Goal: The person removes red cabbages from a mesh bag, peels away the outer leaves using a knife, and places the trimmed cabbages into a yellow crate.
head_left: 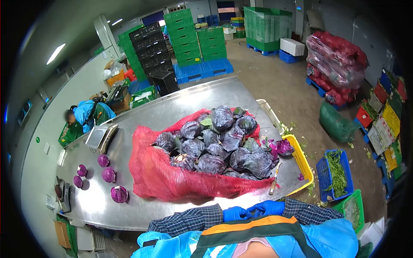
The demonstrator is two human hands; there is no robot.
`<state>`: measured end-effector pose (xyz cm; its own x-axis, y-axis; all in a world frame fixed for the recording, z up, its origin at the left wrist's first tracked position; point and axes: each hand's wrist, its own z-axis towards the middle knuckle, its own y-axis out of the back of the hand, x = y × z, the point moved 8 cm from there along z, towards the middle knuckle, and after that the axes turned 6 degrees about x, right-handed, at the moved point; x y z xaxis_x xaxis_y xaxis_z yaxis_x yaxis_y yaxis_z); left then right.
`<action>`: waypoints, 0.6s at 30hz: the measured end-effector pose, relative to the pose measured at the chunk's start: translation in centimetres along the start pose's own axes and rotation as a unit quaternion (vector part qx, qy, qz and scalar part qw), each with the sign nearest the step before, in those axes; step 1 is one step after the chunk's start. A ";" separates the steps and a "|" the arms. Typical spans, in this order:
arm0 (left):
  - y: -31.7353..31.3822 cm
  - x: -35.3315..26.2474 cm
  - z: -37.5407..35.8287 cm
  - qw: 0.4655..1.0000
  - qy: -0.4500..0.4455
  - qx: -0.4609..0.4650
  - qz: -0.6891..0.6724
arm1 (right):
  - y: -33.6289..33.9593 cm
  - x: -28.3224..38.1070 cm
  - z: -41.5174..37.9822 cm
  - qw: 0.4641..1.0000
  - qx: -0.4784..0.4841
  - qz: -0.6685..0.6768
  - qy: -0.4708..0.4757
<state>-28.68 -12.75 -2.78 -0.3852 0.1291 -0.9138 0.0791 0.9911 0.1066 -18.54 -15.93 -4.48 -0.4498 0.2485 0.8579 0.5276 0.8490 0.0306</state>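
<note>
steel table, red sack stretched left to right, blue-gloved fingers bent, grip unclear

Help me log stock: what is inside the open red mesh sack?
The open red mesh sack holds round, dark purple cabbages, piled up; whatever lies beneath the top ones is hidden.

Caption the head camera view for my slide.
Purple cabbages heaped in an open red mesh sack on a metal table, gloved left hand and right hand close together.
</note>
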 end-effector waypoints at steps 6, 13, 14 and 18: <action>2.5 -4.4 -2.5 0.982 0.069 -0.129 0.120 | -0.3 2.0 -0.2 0.991 -0.078 -0.043 0.097; -0.7 -1.3 -5.7 0.988 0.055 -0.125 0.075 | -1.3 4.3 -1.2 0.997 -0.045 0.059 -0.025; -1.1 -1.4 -5.8 0.988 0.055 -0.126 0.070 | -1.4 3.6 -0.9 0.997 -0.041 0.059 -0.028; -1.3 -1.3 -6.2 0.975 0.026 -0.219 0.021 | -1.1 3.7 -0.7 0.994 -0.057 0.089 -0.019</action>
<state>-33.93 -14.01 0.73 -0.4372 0.1593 -0.8851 -0.2995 0.9022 0.3104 -20.30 -16.30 -1.02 -0.3668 0.4097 0.8352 0.6787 0.7319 -0.0609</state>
